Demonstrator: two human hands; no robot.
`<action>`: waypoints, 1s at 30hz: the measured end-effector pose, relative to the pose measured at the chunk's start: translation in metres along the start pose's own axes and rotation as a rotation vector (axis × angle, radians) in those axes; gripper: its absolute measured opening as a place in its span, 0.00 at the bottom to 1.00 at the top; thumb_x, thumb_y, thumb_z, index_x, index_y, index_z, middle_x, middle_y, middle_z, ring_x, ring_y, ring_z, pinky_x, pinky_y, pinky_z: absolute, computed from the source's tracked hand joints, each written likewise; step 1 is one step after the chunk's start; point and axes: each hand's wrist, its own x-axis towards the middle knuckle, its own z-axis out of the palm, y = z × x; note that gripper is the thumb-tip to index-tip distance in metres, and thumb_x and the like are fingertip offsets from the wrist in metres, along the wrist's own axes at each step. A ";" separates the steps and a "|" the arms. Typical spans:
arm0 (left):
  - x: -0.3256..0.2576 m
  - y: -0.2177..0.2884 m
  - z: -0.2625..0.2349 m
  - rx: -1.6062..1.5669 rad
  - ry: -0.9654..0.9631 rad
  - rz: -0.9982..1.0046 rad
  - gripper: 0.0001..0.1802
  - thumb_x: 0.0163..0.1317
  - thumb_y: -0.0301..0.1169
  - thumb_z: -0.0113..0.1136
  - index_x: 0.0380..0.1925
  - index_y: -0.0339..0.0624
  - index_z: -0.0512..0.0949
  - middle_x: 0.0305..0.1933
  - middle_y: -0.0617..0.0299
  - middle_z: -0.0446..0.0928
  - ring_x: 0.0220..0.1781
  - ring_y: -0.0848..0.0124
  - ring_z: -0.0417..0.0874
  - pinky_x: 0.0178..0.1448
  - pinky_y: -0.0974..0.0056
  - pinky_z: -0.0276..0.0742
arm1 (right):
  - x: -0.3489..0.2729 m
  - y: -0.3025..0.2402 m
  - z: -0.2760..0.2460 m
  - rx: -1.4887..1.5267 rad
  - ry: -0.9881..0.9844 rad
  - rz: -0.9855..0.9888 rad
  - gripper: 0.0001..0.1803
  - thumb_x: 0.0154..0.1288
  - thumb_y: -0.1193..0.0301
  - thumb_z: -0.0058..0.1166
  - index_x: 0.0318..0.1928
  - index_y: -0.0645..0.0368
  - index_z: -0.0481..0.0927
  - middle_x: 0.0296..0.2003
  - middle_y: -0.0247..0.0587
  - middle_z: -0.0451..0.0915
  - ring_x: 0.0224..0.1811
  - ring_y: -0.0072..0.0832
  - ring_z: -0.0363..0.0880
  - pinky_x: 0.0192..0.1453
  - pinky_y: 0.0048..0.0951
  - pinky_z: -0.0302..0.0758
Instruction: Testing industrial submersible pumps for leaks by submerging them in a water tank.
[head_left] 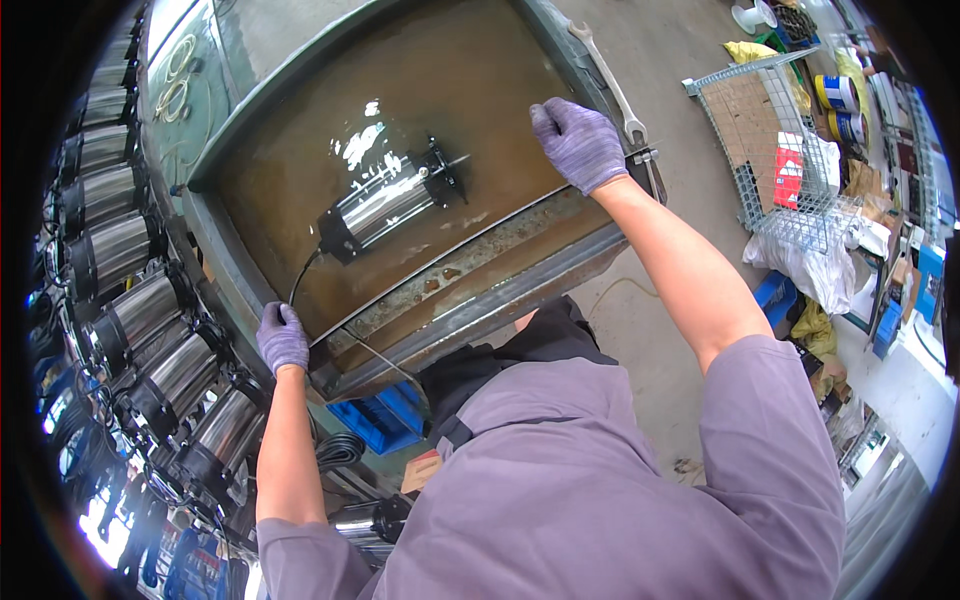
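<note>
One silver cylinder [385, 207] with black ends, lying in brown water [470, 60] near the middle of a metal tank [222, 242]. Long axis slants from lower left to upper right. Lower-left end gives off a black cable [304, 269], running toward the left hand [283, 342]; thin shaft [458, 161] at the opposite end points up and right. Hands gloved, well apart: left at the near-left corner; right hand [580, 147] curled near the right rim, beside a wrench [608, 82]. Cannot tell whether either grips anything.
</note>
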 end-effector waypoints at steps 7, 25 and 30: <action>0.000 0.002 -0.002 0.014 0.002 -0.002 0.12 0.72 0.40 0.59 0.41 0.44 0.83 0.35 0.42 0.85 0.40 0.41 0.86 0.46 0.45 0.79 | 0.000 0.001 0.001 0.019 0.020 -0.011 0.18 0.77 0.55 0.55 0.36 0.56 0.82 0.33 0.57 0.82 0.38 0.60 0.81 0.41 0.55 0.78; 0.001 0.000 0.000 -0.005 0.002 0.011 0.12 0.72 0.39 0.58 0.42 0.44 0.83 0.39 0.42 0.85 0.43 0.40 0.86 0.49 0.45 0.80 | 0.001 0.000 0.000 -0.037 -0.008 0.005 0.19 0.77 0.54 0.52 0.37 0.55 0.81 0.35 0.52 0.85 0.39 0.57 0.84 0.44 0.55 0.80; 0.001 0.001 -0.001 -0.019 -0.013 0.000 0.12 0.72 0.39 0.58 0.42 0.44 0.83 0.39 0.42 0.85 0.42 0.41 0.86 0.48 0.45 0.80 | 0.000 0.001 0.001 -0.036 0.001 0.010 0.19 0.77 0.54 0.52 0.37 0.55 0.81 0.34 0.52 0.85 0.38 0.57 0.84 0.44 0.55 0.80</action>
